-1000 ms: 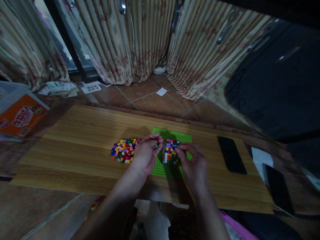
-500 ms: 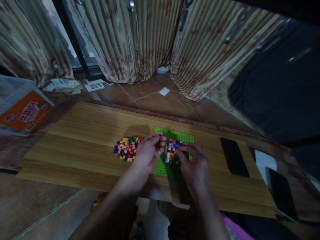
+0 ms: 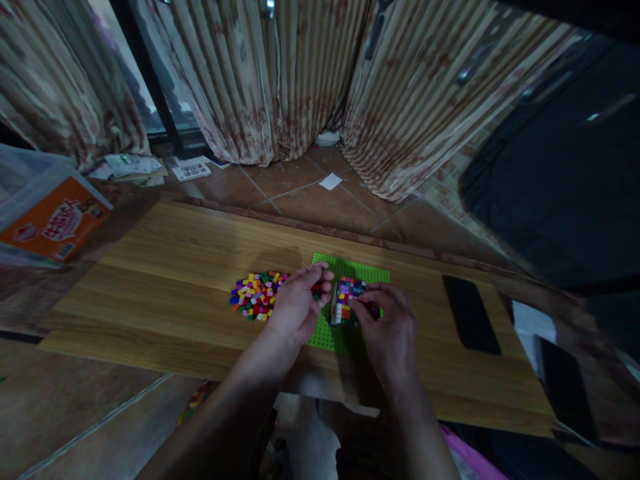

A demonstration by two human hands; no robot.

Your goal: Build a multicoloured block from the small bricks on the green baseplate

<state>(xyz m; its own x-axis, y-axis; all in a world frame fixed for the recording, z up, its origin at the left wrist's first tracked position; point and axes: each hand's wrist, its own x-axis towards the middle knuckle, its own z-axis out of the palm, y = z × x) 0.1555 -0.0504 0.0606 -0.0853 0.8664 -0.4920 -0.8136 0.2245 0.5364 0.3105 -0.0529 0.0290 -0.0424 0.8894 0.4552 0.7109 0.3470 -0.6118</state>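
A block of many small coloured bricks [image 3: 347,300] stands on the green studded baseplate [image 3: 323,339]. My left hand [image 3: 299,300] is at its left, palm turned up and fingers curled round a few small bricks, a red and a green one among them. My right hand [image 3: 390,319] reaches over the block's right side, thumb and fingertips pinched at its surface; whatever they may hold is too small to make out. Left of my left hand lies a loose pile of small coloured bricks [image 3: 254,295].
The wooden table [image 3: 165,287] carries a black phone-like slab [image 3: 471,315] on the right. Beyond its right end lie white paper [image 3: 533,323] and another dark slab [image 3: 565,387]. A clear bin with an orange label [image 3: 55,220] stands at the left; curtains hang behind.
My right thumb has shifted slightly left over the brick block. My left hand stays cupped beside it. The whole view has shifted a little.
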